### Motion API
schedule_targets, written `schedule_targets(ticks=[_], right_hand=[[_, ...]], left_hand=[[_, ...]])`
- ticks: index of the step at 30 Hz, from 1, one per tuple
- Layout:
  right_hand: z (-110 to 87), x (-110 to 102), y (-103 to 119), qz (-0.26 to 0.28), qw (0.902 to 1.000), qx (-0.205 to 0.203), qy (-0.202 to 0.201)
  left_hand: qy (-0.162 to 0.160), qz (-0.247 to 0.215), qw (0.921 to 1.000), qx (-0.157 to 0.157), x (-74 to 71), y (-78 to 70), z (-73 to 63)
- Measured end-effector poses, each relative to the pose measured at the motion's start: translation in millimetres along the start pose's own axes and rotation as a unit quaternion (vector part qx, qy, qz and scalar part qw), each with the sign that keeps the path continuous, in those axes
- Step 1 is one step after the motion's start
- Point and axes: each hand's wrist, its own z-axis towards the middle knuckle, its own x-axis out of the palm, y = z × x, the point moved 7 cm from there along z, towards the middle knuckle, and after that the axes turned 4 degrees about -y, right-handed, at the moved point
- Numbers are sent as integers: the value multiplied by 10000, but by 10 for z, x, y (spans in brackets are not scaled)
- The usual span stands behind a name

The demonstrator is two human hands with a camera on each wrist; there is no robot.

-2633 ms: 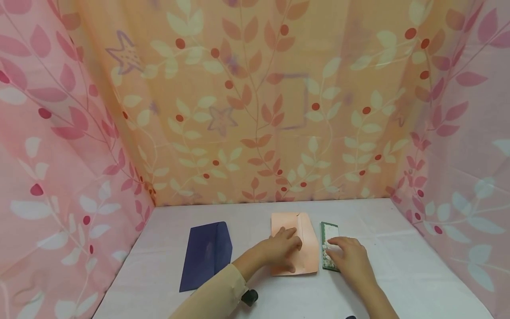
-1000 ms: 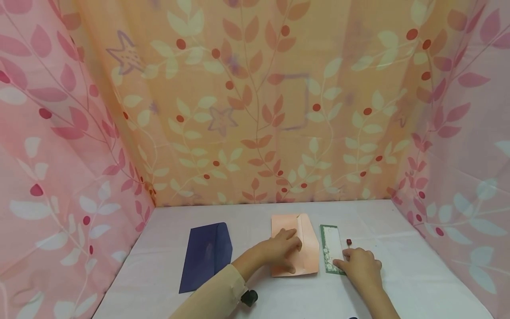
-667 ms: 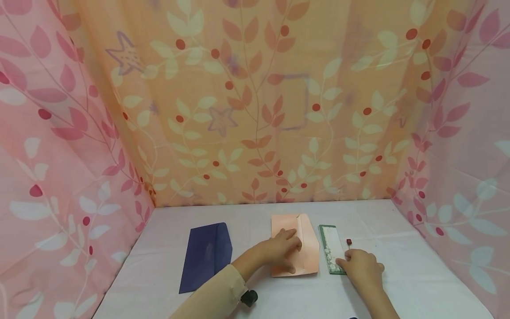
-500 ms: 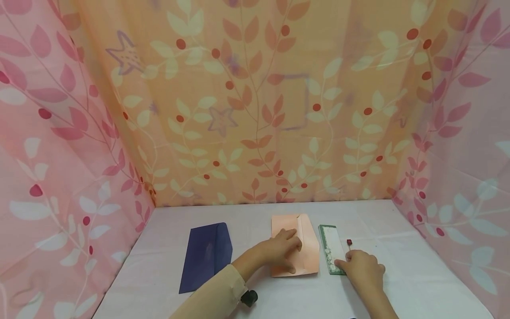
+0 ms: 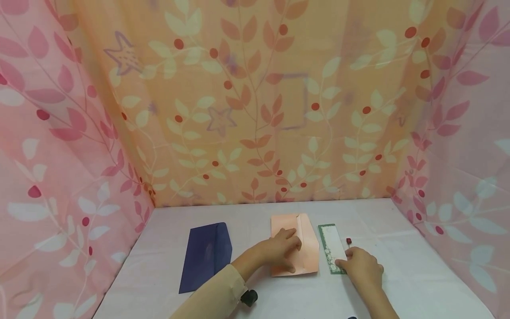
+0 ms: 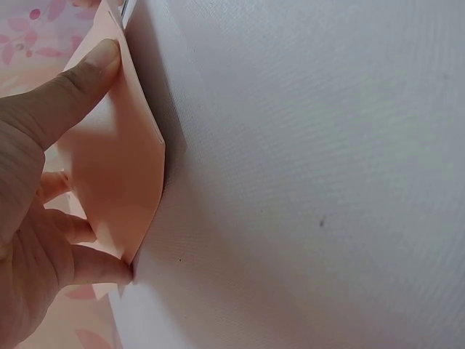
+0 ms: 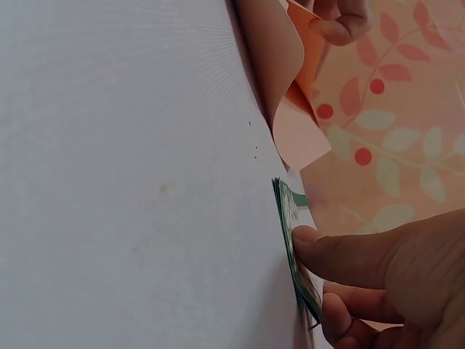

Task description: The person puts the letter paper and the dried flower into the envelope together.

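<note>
My left hand (image 5: 283, 250) rests spread on a peach envelope (image 5: 308, 248), which lies with its flap to the right. In the left wrist view, the thumb presses near one edge of it and the other fingertips touch it farther along. In the right wrist view, the envelope's mouth gapes, with an orange inside. To its right, my right hand (image 5: 364, 268) pinches the near right corner of a green-bordered white card (image 5: 334, 243) printed with pale flowers. Layered edges of the card (image 7: 289, 236) show in the right wrist view. A small red piece (image 5: 349, 241) on a thin stem juts above the right hand.
A dark blue envelope (image 5: 205, 254) lies to the left on the white-covered table (image 5: 249, 221). A black object (image 5: 249, 297) sits at the left wrist. Leaf-patterned curtains (image 5: 255, 133) stand behind and at both sides.
My right hand has moved right and closer from above the card to its near right corner. The card has turned slightly, and the red piece has come into view. The left hand stays put.
</note>
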Motion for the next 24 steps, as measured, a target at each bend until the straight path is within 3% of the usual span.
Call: schedule_targets(ticks=[24], right_hand=[[7, -15, 13, 239, 9992, -294, 124]], left_hand=[[47, 3, 10000, -31, -11, -3, -3]])
